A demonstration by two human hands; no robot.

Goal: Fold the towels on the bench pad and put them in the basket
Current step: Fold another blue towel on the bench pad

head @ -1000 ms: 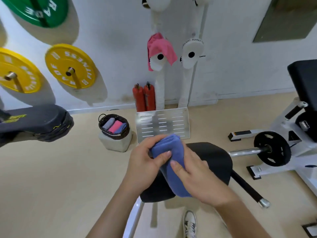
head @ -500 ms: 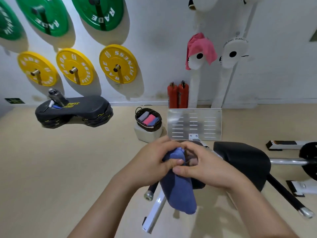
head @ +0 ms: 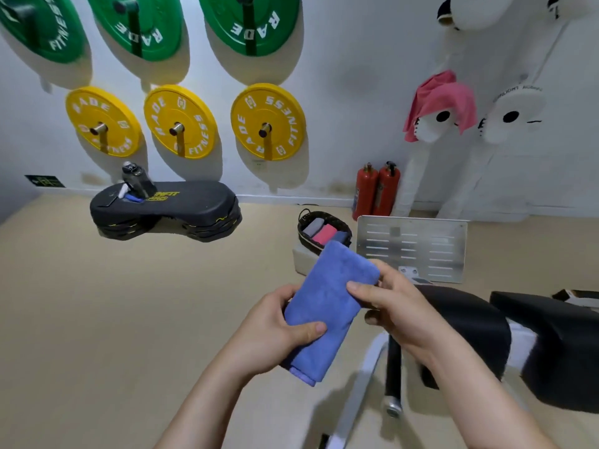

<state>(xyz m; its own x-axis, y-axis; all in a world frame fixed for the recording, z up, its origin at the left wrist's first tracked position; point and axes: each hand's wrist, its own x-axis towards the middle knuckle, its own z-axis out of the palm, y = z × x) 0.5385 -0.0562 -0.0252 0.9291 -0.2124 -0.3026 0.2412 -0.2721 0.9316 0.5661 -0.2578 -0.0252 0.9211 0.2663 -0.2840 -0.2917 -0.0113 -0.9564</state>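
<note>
A folded blue towel (head: 327, 303) is held in the air, tilted, between both hands. My left hand (head: 275, 332) grips its lower left side with the thumb on top. My right hand (head: 395, 306) pinches its upper right edge. Just beyond the towel's top corner a dark woven basket (head: 304, 231) stands on a white block on the floor; inside lie rolled towels in grey, pink and blue. The black bench pad (head: 466, 322) is to the right, below my right hand. A pink towel (head: 437, 98) hangs on a white wall stand.
Two red fire extinguishers (head: 377, 189) stand by the wall. A metal plate (head: 411, 247) leans behind the bench. A black step platform (head: 165, 209) with a bottle sits at the left. Yellow and green weight plates hang on the wall. Beige floor lies to the left.
My view has turned left and nearer to the basket. The blue towel, hanging down from my fingertips before, is now lifted flat and held by both hands in front of the basket.
</note>
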